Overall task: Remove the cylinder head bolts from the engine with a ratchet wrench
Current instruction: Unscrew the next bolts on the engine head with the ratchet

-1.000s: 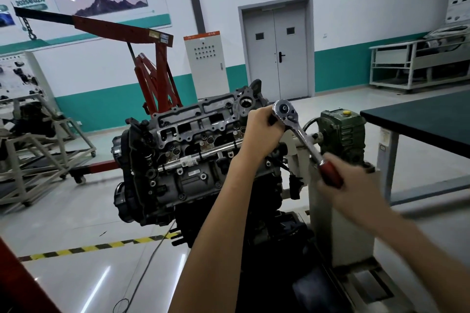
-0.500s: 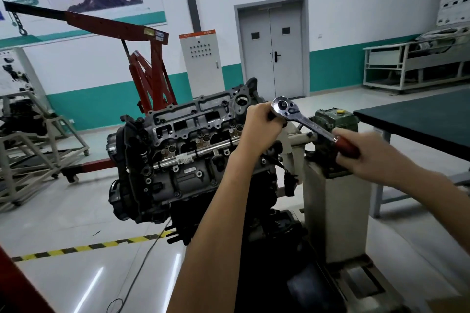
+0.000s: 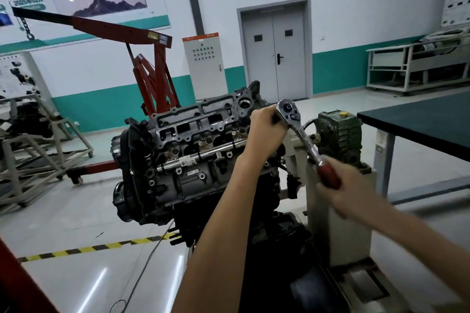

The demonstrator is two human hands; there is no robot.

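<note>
1. Ratchet wrench (image 3: pixel 306 142) found at the right end of the engine (image 3: pixel 190 160), chrome wrench head (image 3: pixel 288 110) on top, shaft slanting down toward the person to the red handle (image 3: pixel 328 176).
2. Judged stiff steel and fairly heavy, the chrome part smooth and probably slippery. Best taken low on the red handle for leverage, with the wrench head steadied against tipping off the bolt.
3. Left hand (image 3: pixel 265 132) just beside the wrench head, fingers curled tight around the part below it. Bolt and socket hidden under this hand, so cannot tell how far unscrewed.
4. Right hand (image 3: pixel 356 187) blurred, fingers wrapped fully around the red handle, nothing else held.
5. Engine tilted on its stand (image 3: pixel 338 223), cylinder head (image 3: pixel 203 122) uncovered on top. Judged very heavy and rigid, no need to hold by hand.
6. Green gearbox (image 3: pixel 338 134) just behind the wrench shaft, dark counter (image 3: pixel 419 124) further right, red crane (image 3: pixel 152 79) behind the engine.
</note>
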